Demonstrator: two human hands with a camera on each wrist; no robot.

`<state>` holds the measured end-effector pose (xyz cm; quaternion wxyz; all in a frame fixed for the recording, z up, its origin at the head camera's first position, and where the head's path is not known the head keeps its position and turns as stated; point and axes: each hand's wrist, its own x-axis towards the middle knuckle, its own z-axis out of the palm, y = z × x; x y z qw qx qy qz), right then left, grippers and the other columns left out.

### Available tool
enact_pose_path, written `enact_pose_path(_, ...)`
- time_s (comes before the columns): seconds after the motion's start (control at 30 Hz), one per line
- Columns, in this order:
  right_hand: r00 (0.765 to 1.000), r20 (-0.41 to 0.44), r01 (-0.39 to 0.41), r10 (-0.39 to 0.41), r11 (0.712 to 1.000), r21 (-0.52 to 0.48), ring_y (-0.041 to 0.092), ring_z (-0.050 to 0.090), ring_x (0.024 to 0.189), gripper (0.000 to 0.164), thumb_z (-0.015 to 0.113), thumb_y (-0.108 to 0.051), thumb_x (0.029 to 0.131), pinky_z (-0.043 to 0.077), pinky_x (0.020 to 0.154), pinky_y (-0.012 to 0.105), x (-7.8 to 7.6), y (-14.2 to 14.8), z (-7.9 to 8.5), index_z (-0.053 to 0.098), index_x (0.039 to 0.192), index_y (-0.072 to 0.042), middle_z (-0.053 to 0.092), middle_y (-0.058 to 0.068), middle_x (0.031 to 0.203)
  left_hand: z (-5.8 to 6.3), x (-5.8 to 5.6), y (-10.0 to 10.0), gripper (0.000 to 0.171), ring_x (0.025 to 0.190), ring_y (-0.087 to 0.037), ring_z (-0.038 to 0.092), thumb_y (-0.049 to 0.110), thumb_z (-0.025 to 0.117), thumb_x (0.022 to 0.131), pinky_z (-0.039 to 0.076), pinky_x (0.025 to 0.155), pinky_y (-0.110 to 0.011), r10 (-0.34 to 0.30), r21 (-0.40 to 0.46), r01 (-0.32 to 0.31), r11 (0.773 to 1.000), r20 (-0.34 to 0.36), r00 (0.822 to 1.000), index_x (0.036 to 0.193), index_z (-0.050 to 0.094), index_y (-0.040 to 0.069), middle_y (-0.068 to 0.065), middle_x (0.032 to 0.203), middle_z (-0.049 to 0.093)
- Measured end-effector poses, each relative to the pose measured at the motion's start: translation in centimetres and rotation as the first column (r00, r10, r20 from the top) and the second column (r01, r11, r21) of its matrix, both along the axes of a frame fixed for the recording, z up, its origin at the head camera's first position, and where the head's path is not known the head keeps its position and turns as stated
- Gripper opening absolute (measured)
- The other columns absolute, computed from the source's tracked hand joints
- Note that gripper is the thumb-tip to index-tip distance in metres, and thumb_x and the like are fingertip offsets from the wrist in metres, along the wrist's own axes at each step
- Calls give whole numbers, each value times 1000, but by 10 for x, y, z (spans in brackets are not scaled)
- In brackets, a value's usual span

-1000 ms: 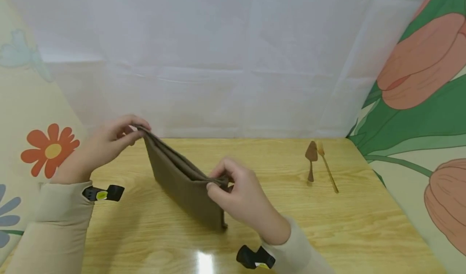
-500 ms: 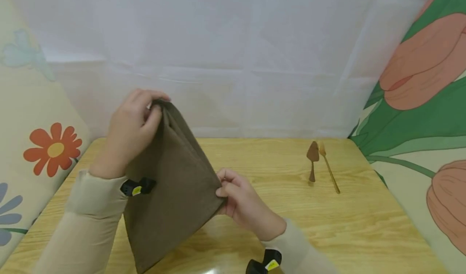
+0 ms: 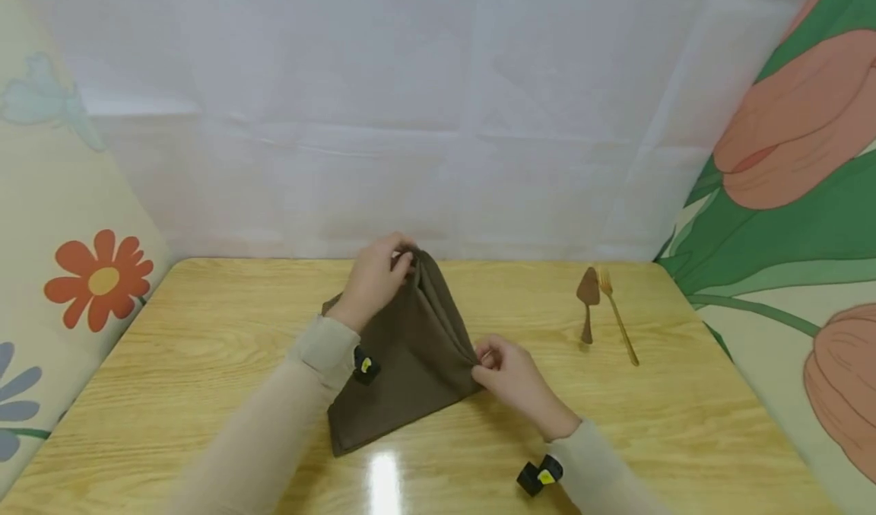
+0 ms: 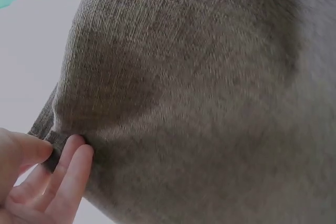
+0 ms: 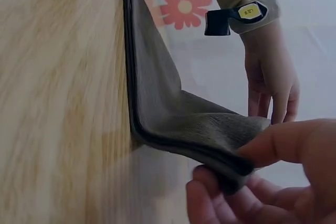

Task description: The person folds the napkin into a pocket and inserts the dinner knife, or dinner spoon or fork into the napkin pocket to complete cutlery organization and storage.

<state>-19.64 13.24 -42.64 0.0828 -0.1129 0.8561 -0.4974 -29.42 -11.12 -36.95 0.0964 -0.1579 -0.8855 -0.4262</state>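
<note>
A dark brown folded cloth [image 3: 400,378] lies partly on the wooden table, its right side lifted and bent upward. My left hand [image 3: 372,279] pinches the far lifted corner between thumb and fingers; the left wrist view shows the woven cloth [image 4: 184,93] filling most of the frame beside the fingers [image 4: 73,174]. At the nearer lifted corner my right hand [image 3: 516,382] pinches the layers. From the right wrist, stacked layers show along the edge of the cloth [image 5: 157,72], gripped by my right hand [image 5: 299,166], with my left hand [image 5: 270,72] beyond.
On the right of the table [image 3: 226,378] lie a small cake server [image 3: 587,294] and a gold fork [image 3: 619,317], side by side. A white sheet [image 3: 411,104] hangs behind the table's back edge. Flower-painted panels [image 3: 787,218] flank both sides.
The cloth swung up from an upright fold, turned its broad face toward me, then moved right and down onto the table. Both hands moved right with it, still pinching it.
</note>
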Motion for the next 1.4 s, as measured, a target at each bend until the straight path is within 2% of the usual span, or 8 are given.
enact_pose_path(0.17, 999, 40, -28, 23, 991, 133, 12, 54, 58, 8, 64, -4, 89, 45, 53, 28, 0, 12, 2, 63, 96, 0, 61, 2, 71, -13, -5, 22, 29, 119, -32, 63, 4, 52, 105, 54, 97, -43, -126, 24, 126, 992, 1, 992, 133, 58, -1, -21, 135, 58)
enact_pose_path(0.3, 994, 98, -74, 48, 957, 280, 12, 48, 52, 14, 64, -6, 92, 40, 50, 26, 2, 21, 1, 61, 79, -4, 55, 1, 63, -25, -3, 24, 38, 142, -34, 42, 9, 50, 107, 40, 113, -50, -292, -45, 296, 954, 77, 953, 145, 50, 2, -18, 151, 46)
enact_pose_path(0.37, 990, 122, -106, 67, 933, 343, 11, 48, 51, 21, 64, -8, 94, 39, 49, 25, 3, 26, -1, 60, 74, -7, 56, 0, 60, -30, -1, 18, 38, 142, -35, 41, 10, 48, 108, 40, 113, -51, -314, -76, 323, 943, 110, 943, 145, 50, 3, -17, 152, 46)
enact_pose_path(0.47, 988, 130, -122, 78, 918, 377, 13, 52, 52, 21, 65, -12, 96, 42, 50, 26, 1, 30, -2, 60, 76, -9, 60, 0, 61, -37, 0, 4, 32, 135, -38, 48, 4, 48, 107, 45, 109, -50, -270, -89, 281, 956, 113, 956, 138, 56, -1, -19, 143, 53)
enact_pose_path(0.63, 995, 96, -36, 8, 956, 290, 17, 58, 57, 12, 65, -16, 99, 47, 50, 30, -14, 29, 0, 63, 93, -6, 64, 4, 71, -44, -1, -28, 27, 121, -43, 56, -5, 48, 100, 49, 102, -53, -105, -136, 112, 984, 61, 993, 123, 64, -6, -25, 127, 61)
enact_pose_path(0.8, 996, 64, 40, -55, 974, 225, 17, 61, 63, 20, 62, -21, 102, 50, 56, 31, -34, 19, -3, 66, 105, -2, 65, 5, 79, -48, 0, -57, 30, 122, -47, 54, -2, 47, 100, 46, 101, -59, 24, -250, 3, 968, 107, 994, 126, 62, -8, -30, 129, 59)
enact_pose_path(1.07, 990, 93, 87, -109, 973, 212, 16, 57, 59, 17, 67, -18, 98, 48, 53, 28, -46, 10, -9, 67, 94, -2, 63, 6, 72, -54, 0, -85, 32, 123, -51, 54, -1, 49, 101, 43, 106, -59, -28, -358, 97, 929, 192, 981, 129, 55, -15, -34, 130, 58)
enact_pose_path(1.4, 979, 177, 74, -97, 988, 132, 16, 58, 64, 15, 61, -12, 98, 53, 55, 28, -42, 8, -4, 58, 85, -3, 60, 8, 79, -54, -1, -98, 18, 109, -49, 61, 1, 59, 100, 50, 94, -58, -77, -252, 135, 958, 227, 971, 114, 63, -9, -30, 116, 63)
